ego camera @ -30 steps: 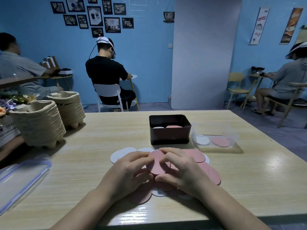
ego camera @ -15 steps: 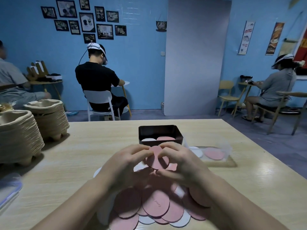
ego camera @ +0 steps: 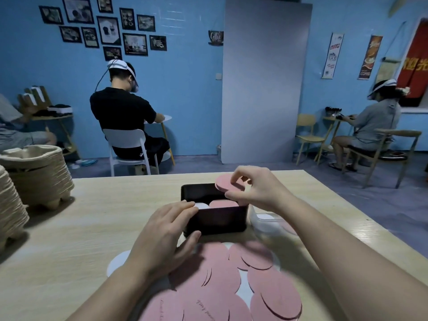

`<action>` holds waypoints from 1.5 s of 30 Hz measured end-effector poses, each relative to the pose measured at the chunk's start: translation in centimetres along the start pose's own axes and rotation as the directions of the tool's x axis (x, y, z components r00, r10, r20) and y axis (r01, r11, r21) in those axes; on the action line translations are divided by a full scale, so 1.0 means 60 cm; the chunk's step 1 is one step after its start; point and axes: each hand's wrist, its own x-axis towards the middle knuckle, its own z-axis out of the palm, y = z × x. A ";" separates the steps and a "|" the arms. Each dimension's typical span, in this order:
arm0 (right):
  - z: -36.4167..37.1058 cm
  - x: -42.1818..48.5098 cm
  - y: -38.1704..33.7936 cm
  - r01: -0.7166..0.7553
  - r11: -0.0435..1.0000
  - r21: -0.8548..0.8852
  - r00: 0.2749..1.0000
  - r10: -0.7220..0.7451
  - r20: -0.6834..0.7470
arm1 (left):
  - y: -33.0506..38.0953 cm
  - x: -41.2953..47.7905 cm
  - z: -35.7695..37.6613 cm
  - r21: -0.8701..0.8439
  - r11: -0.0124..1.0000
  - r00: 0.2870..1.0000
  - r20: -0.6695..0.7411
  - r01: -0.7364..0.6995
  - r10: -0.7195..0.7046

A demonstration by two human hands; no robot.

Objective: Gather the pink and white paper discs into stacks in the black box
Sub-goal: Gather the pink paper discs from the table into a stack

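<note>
The black box [ego camera: 217,220] stands mid-table with a white disc stack [ego camera: 202,205] on its left side and a pink stack [ego camera: 223,203] on its right. My right hand [ego camera: 257,189] pinches a small stack of pink discs [ego camera: 225,181] above the box's right half. My left hand [ego camera: 169,232] grips the box's front left corner, thumb on the front wall, fingers over the rim. Several loose pink discs [ego camera: 222,288] with a few white ones lie spread in front of the box, under my arms.
A clear plastic container [ego camera: 266,222] with a white and a pink disc sits right of the box. Stacks of paper pulp trays [ego camera: 34,174] stand at the table's left. Other people sit at small tables by the blue wall.
My right hand lifted the pink discs from in front of the box to above it. My left hand let go of them and took the box's corner. The view tilted down.
</note>
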 end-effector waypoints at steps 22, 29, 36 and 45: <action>0.044 0.032 0.024 0.035 0.983 -0.181 0.981 0.000 0.193 | 0.006 -0.003 -0.009 -0.028 0.999 0.998 0.046 0.036 -0.035; 0.035 0.005 0.014 0.136 0.978 -0.160 0.989 -0.125 0.077 | 0.007 -0.001 -0.013 -0.044 0.998 0.998 0.049 0.045 -0.043; 0.029 -0.099 -0.040 0.261 0.965 0.000 0.951 -0.257 -0.173 | 0.015 -0.004 -0.033 -0.057 0.998 0.999 0.026 0.036 -0.034; 0.056 -0.202 -0.095 0.259 0.955 0.147 0.965 -0.260 -0.013 | 0.027 -0.050 -0.083 -0.049 0.998 0.998 0.056 0.034 -0.032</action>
